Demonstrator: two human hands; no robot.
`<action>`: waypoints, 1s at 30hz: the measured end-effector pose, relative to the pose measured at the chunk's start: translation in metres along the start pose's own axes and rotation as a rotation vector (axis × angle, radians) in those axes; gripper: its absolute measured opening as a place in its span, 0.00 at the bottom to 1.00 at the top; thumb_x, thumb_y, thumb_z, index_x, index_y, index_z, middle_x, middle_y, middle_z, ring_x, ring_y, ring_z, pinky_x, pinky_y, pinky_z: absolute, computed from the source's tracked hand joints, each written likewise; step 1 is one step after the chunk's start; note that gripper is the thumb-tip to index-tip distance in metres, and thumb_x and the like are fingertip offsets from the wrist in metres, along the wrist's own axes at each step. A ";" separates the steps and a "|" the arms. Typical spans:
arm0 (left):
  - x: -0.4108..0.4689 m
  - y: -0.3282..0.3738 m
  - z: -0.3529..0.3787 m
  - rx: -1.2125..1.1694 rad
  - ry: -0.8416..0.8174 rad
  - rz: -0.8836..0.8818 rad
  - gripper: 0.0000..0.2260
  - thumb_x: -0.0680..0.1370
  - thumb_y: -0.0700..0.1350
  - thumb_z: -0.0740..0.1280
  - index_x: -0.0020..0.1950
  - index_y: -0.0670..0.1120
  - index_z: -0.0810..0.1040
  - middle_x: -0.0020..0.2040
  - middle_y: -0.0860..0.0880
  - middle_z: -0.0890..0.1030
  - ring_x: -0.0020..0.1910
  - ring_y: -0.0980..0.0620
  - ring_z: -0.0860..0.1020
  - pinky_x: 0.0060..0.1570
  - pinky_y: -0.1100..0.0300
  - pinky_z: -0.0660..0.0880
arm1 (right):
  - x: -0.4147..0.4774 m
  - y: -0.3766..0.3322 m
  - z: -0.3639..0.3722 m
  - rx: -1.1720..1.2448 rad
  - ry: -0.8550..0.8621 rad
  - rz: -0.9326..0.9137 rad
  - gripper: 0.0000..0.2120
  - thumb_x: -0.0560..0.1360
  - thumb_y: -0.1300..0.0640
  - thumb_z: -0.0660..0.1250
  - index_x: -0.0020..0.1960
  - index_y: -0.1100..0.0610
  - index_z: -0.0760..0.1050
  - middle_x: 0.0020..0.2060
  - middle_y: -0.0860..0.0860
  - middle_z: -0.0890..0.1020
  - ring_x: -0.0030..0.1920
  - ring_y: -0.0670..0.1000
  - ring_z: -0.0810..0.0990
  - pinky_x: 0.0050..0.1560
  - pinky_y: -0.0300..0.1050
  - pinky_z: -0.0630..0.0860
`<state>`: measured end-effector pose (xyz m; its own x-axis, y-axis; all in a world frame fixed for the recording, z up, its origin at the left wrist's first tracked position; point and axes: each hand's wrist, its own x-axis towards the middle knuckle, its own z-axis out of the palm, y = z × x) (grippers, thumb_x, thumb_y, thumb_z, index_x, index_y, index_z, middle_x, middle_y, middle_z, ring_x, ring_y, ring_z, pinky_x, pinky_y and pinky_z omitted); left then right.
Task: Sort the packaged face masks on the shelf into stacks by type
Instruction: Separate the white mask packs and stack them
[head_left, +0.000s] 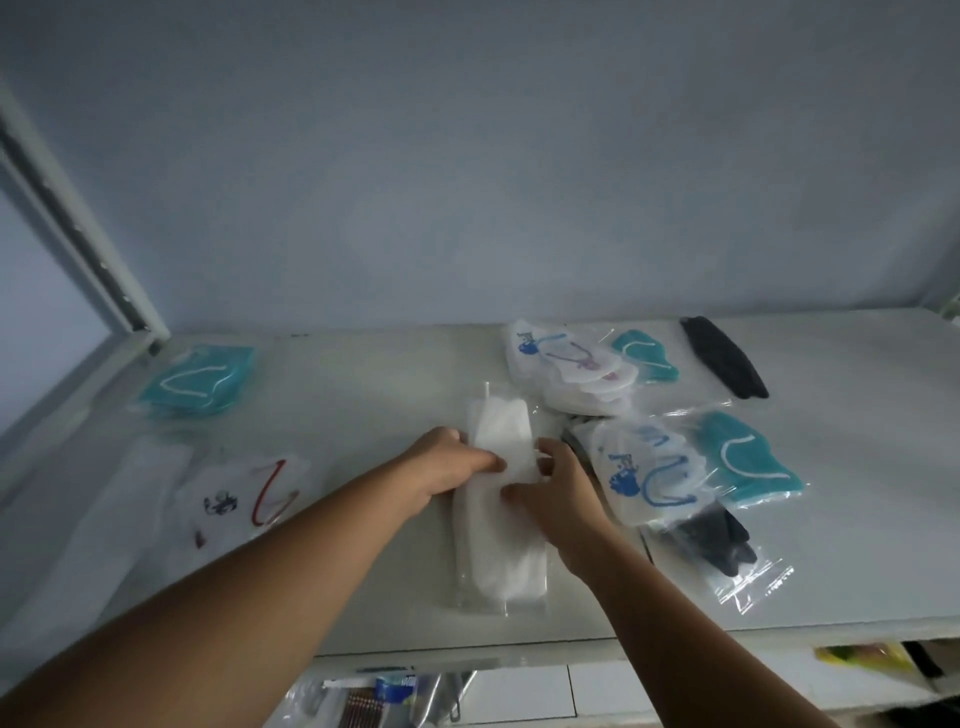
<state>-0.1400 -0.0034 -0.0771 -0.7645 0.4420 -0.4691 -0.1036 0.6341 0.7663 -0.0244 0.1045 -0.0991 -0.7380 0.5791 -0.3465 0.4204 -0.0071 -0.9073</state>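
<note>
**Figure. Two-handed grip on a white pack, head view.** The white folded face mask in a clear plastic sleeve (500, 428) lies on the pale shelf top (363, 374) directly between the two hands. Its long axis runs away from the person, so its long edges face the fingers on either side. The left hand (445, 463) meets the left edge, fingers curled onto the sleeve. The right hand (563, 491) meets the right edge, with thumb and fingers pinching the plastic. Both hands are on it, so neither is nearer.

Just wrist-ward of the fingertips, a similar white sleeved mask (498, 553) continues the same line. Whether it is a separate pack lying partly beneath cannot be told.

Well left of the left fingers lie a white mask with a red strap (249, 493) and a teal bagged mask (200, 384). Just right of the right fingers lies an unsorted heap of blue-printed white masks (644, 478), teal bagged masks (748, 462) and black bagged masks (722, 364).

The coming move is probably a lengthwise squaring of the white pile, or a carry leftward.
</note>
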 end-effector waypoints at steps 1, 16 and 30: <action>-0.001 -0.002 0.000 -0.023 0.019 0.021 0.24 0.62 0.54 0.79 0.53 0.45 0.81 0.50 0.45 0.86 0.48 0.45 0.86 0.55 0.49 0.83 | 0.001 0.001 0.001 0.027 -0.004 -0.013 0.35 0.70 0.64 0.76 0.73 0.53 0.67 0.58 0.53 0.80 0.55 0.56 0.83 0.57 0.59 0.83; -0.002 0.012 -0.113 -0.294 0.223 0.174 0.22 0.64 0.53 0.76 0.55 0.44 0.82 0.53 0.41 0.87 0.54 0.39 0.86 0.59 0.39 0.81 | 0.019 -0.067 0.072 0.056 -0.319 -0.049 0.11 0.78 0.55 0.71 0.55 0.61 0.80 0.42 0.55 0.84 0.39 0.54 0.83 0.41 0.51 0.81; -0.016 -0.047 -0.327 0.006 0.230 -0.007 0.18 0.69 0.48 0.78 0.53 0.41 0.81 0.52 0.41 0.87 0.50 0.40 0.86 0.57 0.48 0.82 | -0.023 -0.153 0.266 0.250 -0.591 0.143 0.14 0.77 0.65 0.70 0.61 0.68 0.76 0.56 0.64 0.84 0.53 0.63 0.85 0.47 0.55 0.85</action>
<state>-0.3309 -0.2481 0.0380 -0.8889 0.2817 -0.3612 -0.1060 0.6406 0.7605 -0.2126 -0.1244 -0.0157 -0.8795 0.0134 -0.4757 0.4532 -0.2813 -0.8458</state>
